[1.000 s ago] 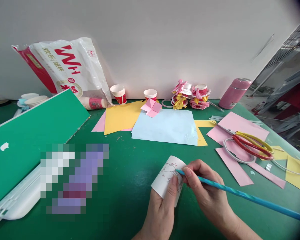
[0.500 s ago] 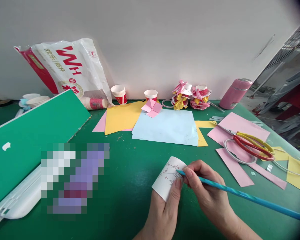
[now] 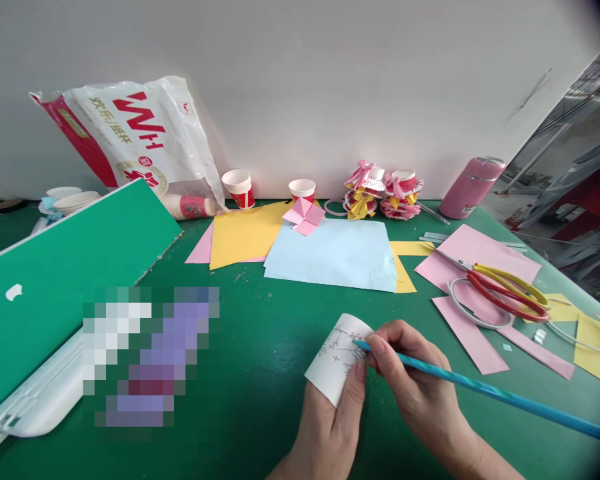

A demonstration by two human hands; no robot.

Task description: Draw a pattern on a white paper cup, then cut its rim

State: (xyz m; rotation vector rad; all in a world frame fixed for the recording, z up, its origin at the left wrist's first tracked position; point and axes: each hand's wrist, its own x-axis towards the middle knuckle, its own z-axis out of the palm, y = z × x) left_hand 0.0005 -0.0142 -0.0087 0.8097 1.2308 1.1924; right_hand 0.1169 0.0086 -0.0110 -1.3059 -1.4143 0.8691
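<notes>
Green table (image 3: 250, 387): blue paper (image 3: 330, 257) centre; yellow paper (image 3: 245, 233) to its left; pink bottle (image 3: 473, 188) far right; white tool (image 3: 40, 407) near left; scraps (image 3: 539, 337) right.

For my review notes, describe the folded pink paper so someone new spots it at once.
On the green table, find the pale blue paper in the middle. At its far left corner, in front of a red and white cup, sits the folded pink paper. Its creased flaps fan out from one centre, unlike the flat pink sheet beneath the scissors.
</notes>
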